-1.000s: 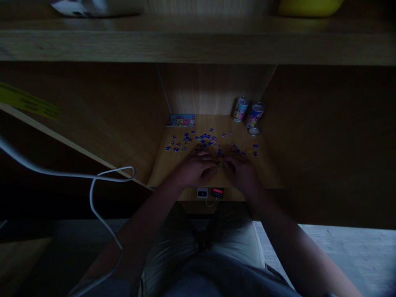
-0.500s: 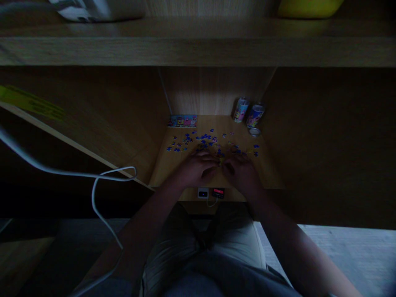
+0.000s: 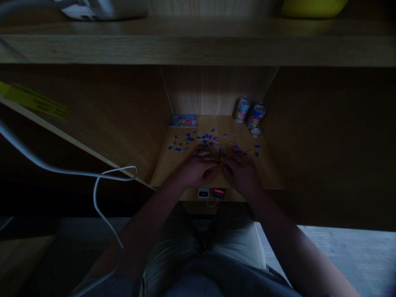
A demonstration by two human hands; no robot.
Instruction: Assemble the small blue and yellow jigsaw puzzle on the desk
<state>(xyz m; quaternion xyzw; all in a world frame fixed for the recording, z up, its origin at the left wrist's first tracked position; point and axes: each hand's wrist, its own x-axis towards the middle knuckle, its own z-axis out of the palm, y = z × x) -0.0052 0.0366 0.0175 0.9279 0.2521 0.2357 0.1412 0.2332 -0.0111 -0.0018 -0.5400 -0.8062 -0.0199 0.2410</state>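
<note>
Many small jigsaw puzzle pieces [image 3: 207, 137], mostly blue with some yellow and pink, lie scattered over the wooden shelf surface. At the near edge of the scatter my left hand [image 3: 201, 167] and my right hand [image 3: 243, 170] almost meet. Their fingers are curled, with thumbs and fingertips pressed around a small yellowish puzzle piece [image 3: 222, 161] between them. Dim light and the fingers hide most of it. Behind the pieces, at the back left, lies a colourful cartoon picture card [image 3: 185, 121].
Two printed cartoon cans [image 3: 242, 109] stand at the back right, with a round metal lid [image 3: 255, 132] before them. A white device [image 3: 203, 193] and a small red-screened device [image 3: 218, 193] sit at the front edge. A white cable [image 3: 114, 178] hangs at left; an upper shelf [image 3: 198, 51] overhangs.
Both hands stay together at nearly the same spot, with only slight finger movement. The whole view has shifted a little.
</note>
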